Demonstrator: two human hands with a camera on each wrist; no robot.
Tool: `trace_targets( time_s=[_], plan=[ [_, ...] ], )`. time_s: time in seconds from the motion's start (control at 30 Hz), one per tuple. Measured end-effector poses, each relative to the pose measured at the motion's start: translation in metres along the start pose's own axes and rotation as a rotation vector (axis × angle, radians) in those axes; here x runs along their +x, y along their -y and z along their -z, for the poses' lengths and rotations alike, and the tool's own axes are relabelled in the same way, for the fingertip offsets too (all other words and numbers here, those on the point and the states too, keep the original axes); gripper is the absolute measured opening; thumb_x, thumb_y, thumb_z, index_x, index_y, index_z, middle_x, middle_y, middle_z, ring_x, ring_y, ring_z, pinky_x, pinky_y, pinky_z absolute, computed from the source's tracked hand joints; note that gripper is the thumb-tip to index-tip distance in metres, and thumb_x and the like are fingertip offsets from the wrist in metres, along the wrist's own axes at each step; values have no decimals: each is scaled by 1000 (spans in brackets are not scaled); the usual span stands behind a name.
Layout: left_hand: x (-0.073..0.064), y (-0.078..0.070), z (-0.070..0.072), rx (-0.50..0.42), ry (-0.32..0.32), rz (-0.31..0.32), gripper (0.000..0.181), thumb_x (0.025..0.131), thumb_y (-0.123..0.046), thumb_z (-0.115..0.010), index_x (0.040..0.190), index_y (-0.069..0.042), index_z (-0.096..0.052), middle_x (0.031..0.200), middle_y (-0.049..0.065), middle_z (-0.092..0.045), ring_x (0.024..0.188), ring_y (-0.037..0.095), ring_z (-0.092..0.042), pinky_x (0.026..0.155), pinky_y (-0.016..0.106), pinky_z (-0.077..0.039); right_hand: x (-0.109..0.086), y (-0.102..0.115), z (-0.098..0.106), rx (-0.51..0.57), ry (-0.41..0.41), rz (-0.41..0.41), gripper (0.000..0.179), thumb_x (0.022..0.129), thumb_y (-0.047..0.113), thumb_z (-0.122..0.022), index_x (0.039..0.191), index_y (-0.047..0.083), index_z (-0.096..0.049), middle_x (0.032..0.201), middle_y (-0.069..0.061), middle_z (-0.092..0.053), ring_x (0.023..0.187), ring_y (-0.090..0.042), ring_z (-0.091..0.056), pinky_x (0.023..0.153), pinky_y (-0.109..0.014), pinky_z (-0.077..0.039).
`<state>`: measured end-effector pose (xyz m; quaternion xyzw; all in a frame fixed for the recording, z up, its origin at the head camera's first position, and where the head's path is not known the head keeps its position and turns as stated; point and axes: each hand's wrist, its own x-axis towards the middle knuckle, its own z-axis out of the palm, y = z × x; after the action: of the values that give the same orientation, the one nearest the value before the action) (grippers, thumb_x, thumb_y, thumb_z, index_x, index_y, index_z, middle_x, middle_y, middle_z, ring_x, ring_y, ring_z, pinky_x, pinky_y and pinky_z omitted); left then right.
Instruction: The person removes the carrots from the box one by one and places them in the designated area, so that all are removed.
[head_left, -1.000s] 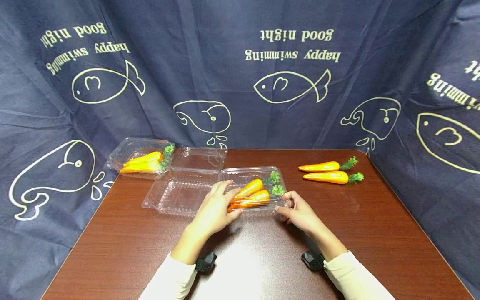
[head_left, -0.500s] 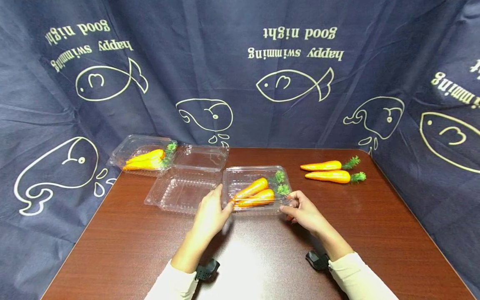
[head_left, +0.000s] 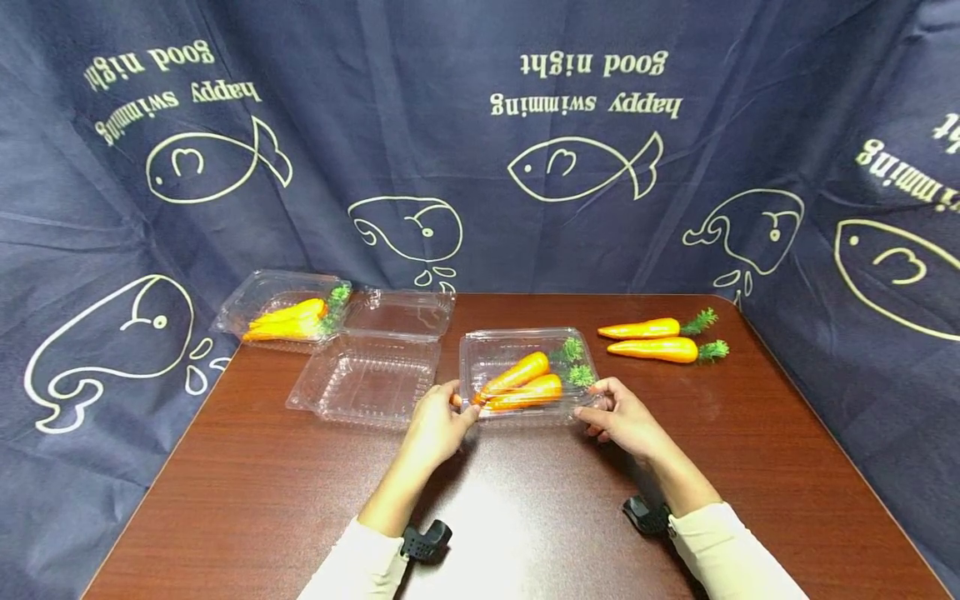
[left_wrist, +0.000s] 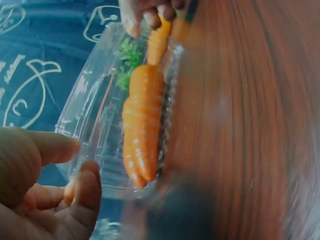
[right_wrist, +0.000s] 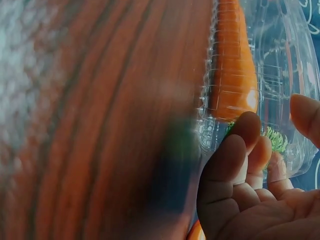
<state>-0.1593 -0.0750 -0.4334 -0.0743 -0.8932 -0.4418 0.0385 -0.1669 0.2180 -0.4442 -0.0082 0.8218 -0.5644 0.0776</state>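
Note:
A clear plastic clamshell container (head_left: 510,342), its lid down, stands in the middle with two orange carrots (head_left: 528,392) inside, their green tops (head_left: 580,376) toward the right. My left hand (head_left: 438,421) grips its left end, thumb at the front corner. In the left wrist view the left fingertips (left_wrist: 89,175) pinch at the clear edge. At the opposite end my right hand (head_left: 622,421) holds the right corner between thumb and fingers. The right wrist view has the right hand (right_wrist: 250,190) curled at that end, its fingers overlapping the green top.
An empty clear container (head_left: 367,383) lies open to the left, its lid (head_left: 401,312) behind. Farther back left, another container (head_left: 240,296) holds several carrots (head_left: 288,321). Two loose carrots (head_left: 652,350) lie at the back right of the brown table (head_left: 712,467). A blue curtain (head_left: 465,150) surrounds the table.
The closed container has slid right, away from the open one, with both hands. My left hand has gone from over its lid to gripping its left end. The loose carrots have stayed put.

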Motion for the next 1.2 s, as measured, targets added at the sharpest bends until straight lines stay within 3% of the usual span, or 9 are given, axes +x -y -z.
trace_targets(
  time_s=[0.13,0.27,0.47,0.67,0.83,0.93,1.03,1.2],
  plan=[
    [0,3,-4,-215,45,107,51,90,-9,-70,132,11,-49,91,6,-55,65,11,-61,52,25,-49,1,-1,1,18,-12,-5,45,89,8,-71,120,-6,-43,74,-7,-58,63,-21,-63,54,-31,-50],
    [-1,5,-9,-361,27,142,46,89,-4,-68,127,9,-47,95,11,-53,62,13,-59,47,23,-47,1,1,1,26,-27,1,42,88,7,-72,116,-7,-44,71,-5,-57,62,-21,-62,54,-31,-49],
    [-2,5,-15,-425,3,192,42,89,-3,-64,126,7,-45,109,19,-52,69,15,-55,48,21,-44,1,2,0,21,-52,2,37,87,6,-72,110,-6,-45,69,-1,-55,60,-19,-62,53,-30,-49],
    [-1,4,-17,-459,28,225,45,93,-3,-60,133,5,-40,117,21,-50,77,17,-59,54,22,-44,2,2,-1,15,-61,-1,33,86,6,-71,105,-5,-46,70,-4,-57,60,-18,-62,54,-31,-49],
    [1,7,-17,-605,75,244,43,92,1,-58,130,6,-39,101,12,-54,70,14,-57,57,22,-46,2,2,0,14,-63,-7,34,86,7,-71,105,-6,-47,71,-5,-59,60,-18,-62,55,-32,-50],
    [1,10,-17,-697,119,263,41,93,1,-56,129,5,-38,87,4,-53,61,10,-51,53,19,-43,2,2,0,5,-71,-10,34,86,8,-71,105,-6,-47,71,-5,-60,60,-18,-62,55,-31,-49],
    [0,11,-16,-722,144,268,41,94,-2,-56,131,3,-38,83,2,-54,56,7,-45,50,18,-40,2,1,0,-6,-84,-11,32,86,7,-72,104,-5,-49,71,-4,-60,60,-17,-61,54,-31,-49],
    [1,12,-15,-699,136,248,37,94,-3,-57,128,4,-46,85,10,-64,50,5,-43,47,18,-39,3,0,1,-21,-104,-9,29,85,8,-73,100,-3,-50,71,-2,-60,59,-16,-61,54,-31,-48]
  ],
)
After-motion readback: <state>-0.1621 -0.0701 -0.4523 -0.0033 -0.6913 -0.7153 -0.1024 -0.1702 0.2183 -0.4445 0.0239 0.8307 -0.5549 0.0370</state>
